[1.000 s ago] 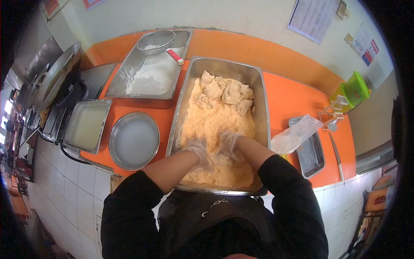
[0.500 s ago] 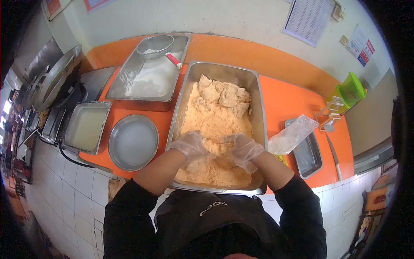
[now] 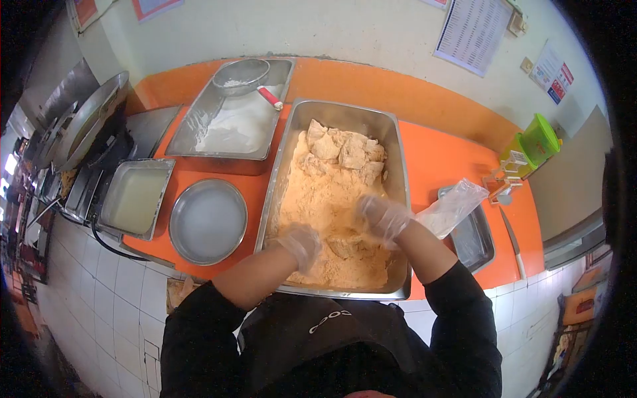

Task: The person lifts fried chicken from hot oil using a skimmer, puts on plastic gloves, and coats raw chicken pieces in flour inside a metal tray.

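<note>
A deep steel pan (image 3: 403, 166) in front of me holds orange-tinted breading flour (image 3: 312, 202). Several coated pieces that look like chicken (image 3: 352, 147) are heaped at its far end. Nearer to me, a coated piece (image 3: 345, 247) lies half buried in the flour between my hands. My left hand (image 3: 302, 247), in a clear plastic glove, is down in the flour left of that piece, its fingers hidden and blurred. My right hand (image 3: 383, 217), gloved too, is just above the flour beyond and right of the piece, smeared by motion.
Left of the pan are a tray of white flour (image 3: 232, 132) with a sieve (image 3: 241, 74), a round bowl of cloudy liquid (image 3: 208, 222) and a pan of pale liquid (image 3: 136, 199). To the right lie a plastic bag (image 3: 454, 207), a steel tray (image 3: 474, 242) and a knife (image 3: 512, 240).
My hands have moved apart, the left toward me and the right away and upward. The coated piece that was between them now lies in the flour.
</note>
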The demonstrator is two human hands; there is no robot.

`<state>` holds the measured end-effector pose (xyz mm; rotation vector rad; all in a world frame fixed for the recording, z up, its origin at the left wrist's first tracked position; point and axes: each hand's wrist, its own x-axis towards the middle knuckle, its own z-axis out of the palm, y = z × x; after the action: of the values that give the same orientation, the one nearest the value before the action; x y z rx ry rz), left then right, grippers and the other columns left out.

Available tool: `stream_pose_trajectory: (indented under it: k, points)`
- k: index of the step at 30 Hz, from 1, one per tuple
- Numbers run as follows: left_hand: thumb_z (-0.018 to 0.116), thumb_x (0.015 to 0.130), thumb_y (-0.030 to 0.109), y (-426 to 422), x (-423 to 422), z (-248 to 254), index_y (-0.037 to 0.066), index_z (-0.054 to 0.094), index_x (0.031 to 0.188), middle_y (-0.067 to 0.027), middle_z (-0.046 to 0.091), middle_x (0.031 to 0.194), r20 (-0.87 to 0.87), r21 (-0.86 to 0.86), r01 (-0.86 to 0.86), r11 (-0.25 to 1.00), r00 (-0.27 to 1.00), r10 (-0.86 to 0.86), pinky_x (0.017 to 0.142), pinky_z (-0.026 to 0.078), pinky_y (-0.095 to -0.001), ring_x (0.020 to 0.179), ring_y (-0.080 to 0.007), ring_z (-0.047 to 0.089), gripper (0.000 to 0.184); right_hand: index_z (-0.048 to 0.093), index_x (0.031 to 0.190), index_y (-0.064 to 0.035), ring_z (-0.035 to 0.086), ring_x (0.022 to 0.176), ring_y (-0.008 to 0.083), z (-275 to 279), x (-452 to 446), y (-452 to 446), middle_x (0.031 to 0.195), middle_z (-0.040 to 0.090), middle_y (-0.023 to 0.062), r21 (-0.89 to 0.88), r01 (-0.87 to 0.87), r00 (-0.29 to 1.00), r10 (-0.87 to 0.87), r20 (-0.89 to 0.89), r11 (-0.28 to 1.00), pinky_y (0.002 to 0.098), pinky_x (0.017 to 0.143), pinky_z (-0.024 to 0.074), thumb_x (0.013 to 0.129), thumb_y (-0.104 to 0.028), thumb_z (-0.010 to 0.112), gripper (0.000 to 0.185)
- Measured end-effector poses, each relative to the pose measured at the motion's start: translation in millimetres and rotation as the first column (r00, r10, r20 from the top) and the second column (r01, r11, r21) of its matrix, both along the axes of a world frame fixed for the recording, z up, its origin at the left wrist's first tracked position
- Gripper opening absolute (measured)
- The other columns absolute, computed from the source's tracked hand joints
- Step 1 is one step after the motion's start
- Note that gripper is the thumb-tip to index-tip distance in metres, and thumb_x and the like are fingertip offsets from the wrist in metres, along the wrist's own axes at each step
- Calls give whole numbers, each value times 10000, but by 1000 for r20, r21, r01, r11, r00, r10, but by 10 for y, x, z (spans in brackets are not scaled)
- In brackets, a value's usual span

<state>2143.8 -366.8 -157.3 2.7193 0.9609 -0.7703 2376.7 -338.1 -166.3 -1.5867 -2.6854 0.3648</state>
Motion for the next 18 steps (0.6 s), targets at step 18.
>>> stream_pose_trajectory:
  k: [18]
  points:
    - [505, 781, 359, 208, -69, 401, 60, 663, 882, -159, 626, 920, 115, 262, -213, 941, 975, 189, 787, 447, -408, 917, -308, 581, 353, 673, 867, -59, 633, 835, 241, 916, -458, -167, 917, 653, 113, -273, 191, 854, -23, 520, 943, 326, 672, 507, 690, -149, 597, 211]
